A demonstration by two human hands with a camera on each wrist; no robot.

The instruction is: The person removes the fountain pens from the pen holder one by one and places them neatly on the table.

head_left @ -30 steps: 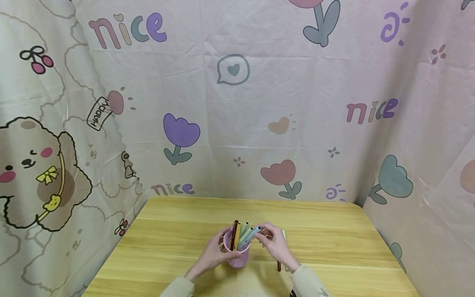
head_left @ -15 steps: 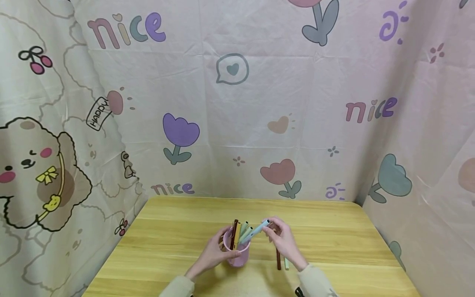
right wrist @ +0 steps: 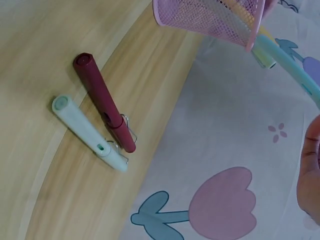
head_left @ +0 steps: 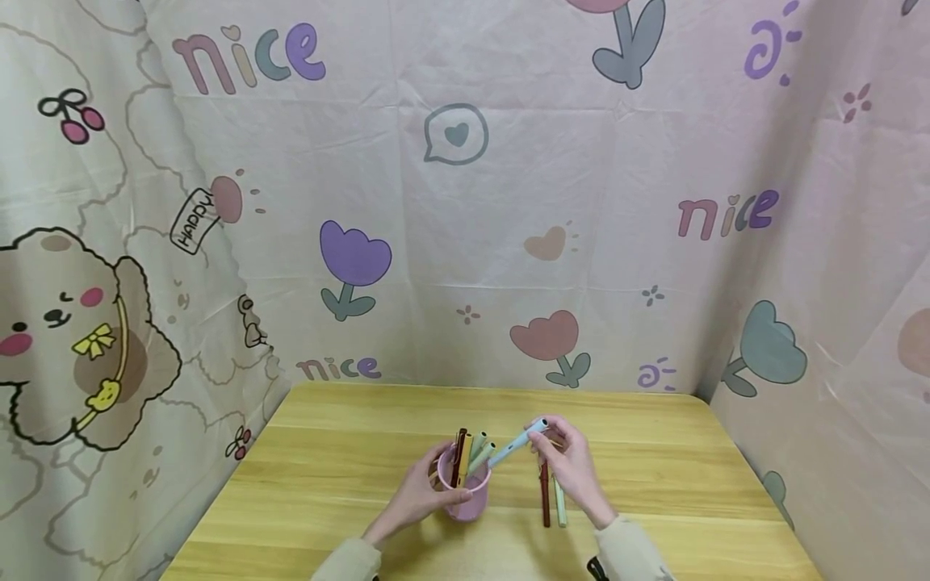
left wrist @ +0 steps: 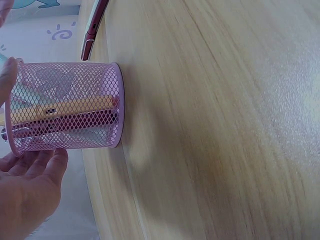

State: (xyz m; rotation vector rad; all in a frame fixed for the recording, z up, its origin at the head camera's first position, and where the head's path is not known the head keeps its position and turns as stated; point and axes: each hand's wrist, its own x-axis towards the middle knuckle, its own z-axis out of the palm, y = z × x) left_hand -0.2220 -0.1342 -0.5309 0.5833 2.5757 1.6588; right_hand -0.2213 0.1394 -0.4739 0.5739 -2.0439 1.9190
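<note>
My left hand grips a pink mesh pen cup round its rim, thumb at the near side. Inside the cup lean a dark red pen, a yellow pen and green pens. With thumb and fingers, my right hand pinches the upper end of a light blue pen. That pen slants up to the right, its lower end at the cup's rim. In the right wrist view, another dark red pen and a mint green pen lie side by side on the table.
The wooden table carries the cup, with the two loose pens to its right, below my right hand. A printed cloth hangs behind the table and along both sides.
My right hand has moved right and slightly up, drawing the light blue pen mostly out of the cup. The left hand and cup stay in place; the two loose pens show more.
</note>
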